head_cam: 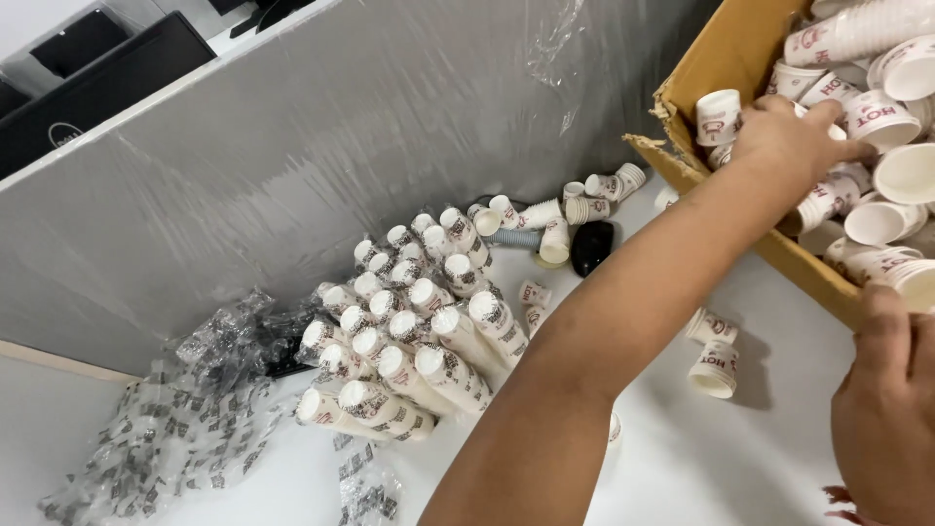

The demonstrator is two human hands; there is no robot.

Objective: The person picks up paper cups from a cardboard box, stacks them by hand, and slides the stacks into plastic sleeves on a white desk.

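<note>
Bare white table [769, 429] lies open — stacked cups [409, 331] and cardboard box [740, 58] crowd either side.

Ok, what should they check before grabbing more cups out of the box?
1. Left hand reaches inside the cardboard box, among the loose paper cups: ok.
2. Left hand has a firm hold on a cup: cannot tell, fingers hidden.
3. Right hand rests at the box's near edge: ok.
4. Stacked cup sleeves lie in a pile on the table: ok.
5. Table near the box free of strays: not ok, two cups lie there.
6. Plastic wrappers lie apart from the box: ok.
</note>
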